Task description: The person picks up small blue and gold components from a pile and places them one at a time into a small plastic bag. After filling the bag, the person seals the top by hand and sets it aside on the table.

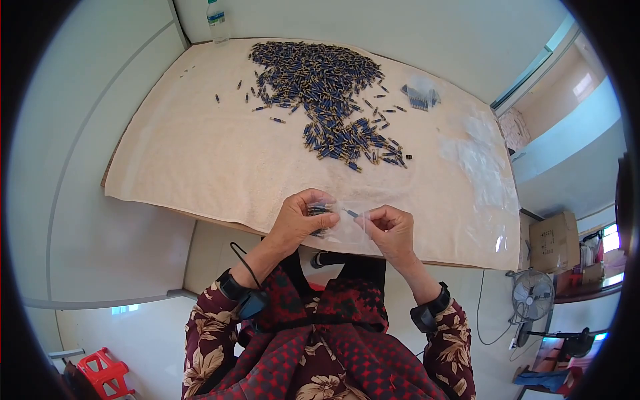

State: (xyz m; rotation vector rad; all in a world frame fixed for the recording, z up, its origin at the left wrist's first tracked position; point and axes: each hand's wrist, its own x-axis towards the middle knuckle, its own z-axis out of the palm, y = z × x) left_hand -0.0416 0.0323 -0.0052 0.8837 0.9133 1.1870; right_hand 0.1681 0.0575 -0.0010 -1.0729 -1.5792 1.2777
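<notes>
My left hand (300,217) grips a clear plastic bag (350,233) with several small dark and brass-coloured pieces (320,210) bunched at its left end, partly hidden by my fingers. My right hand (390,230) is at the bag's right side, thumb and fingers pinched on a small dark piece (352,213) that points toward the bag. Both hands are just above the near edge of the cloth-covered table (207,167). Beyond them lies a big heap of blue and brass-coloured pieces (320,73), with a smaller pile spreading toward me.
A filled clear bag (420,99) lies right of the heap. Empty clear bags (477,160) cover the table's right side. A bottle (217,23) stands at the back left. On the right are a fan (532,295) and a cardboard box (555,243); a red stool (105,373) is lower left.
</notes>
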